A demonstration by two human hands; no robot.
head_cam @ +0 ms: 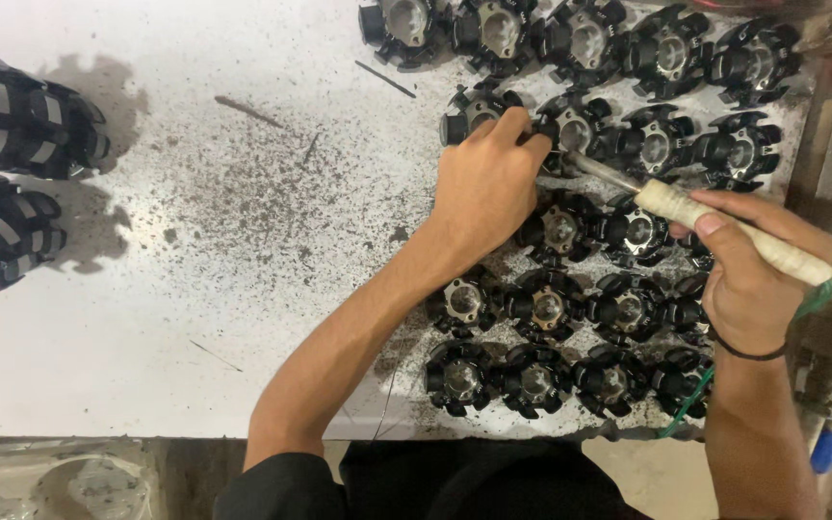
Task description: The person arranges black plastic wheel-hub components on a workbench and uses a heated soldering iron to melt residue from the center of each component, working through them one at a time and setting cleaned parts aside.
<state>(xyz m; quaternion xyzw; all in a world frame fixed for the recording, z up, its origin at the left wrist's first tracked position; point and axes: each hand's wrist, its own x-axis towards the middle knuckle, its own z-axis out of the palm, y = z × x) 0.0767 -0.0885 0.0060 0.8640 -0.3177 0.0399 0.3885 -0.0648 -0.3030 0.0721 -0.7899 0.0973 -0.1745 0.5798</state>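
Two stacks of black parts [12, 164] are seen at the table's [195, 318] far left, well apart from the grid of black star-shaped housings [589, 221] that serves here as the landmark. Between stacks and grid, the white tabletop is strewn with dark filings and a few thin slivers.

The left hand [488, 188] is laid on the grid's second row from the top. Its fingers are curled and pressed together on one housing [570, 130], which is held down at the row's second place, just right of a neighbouring housing [469, 111].

The right hand [748, 279] is found at the grid's right edge. Its fingers are wrapped around the taped handle of a tool [724, 226], with the thumb laid along the handle. The metal shaft is directed up and left, and its tip meets the held housing beside the left fingertips (the contact point itself is partly hidden).

Progress cannot be read with confidence: worked and unworked housings look alike from above. Judged from the tool's place alone, the second row is in hand; which rows are finished cannot be told.
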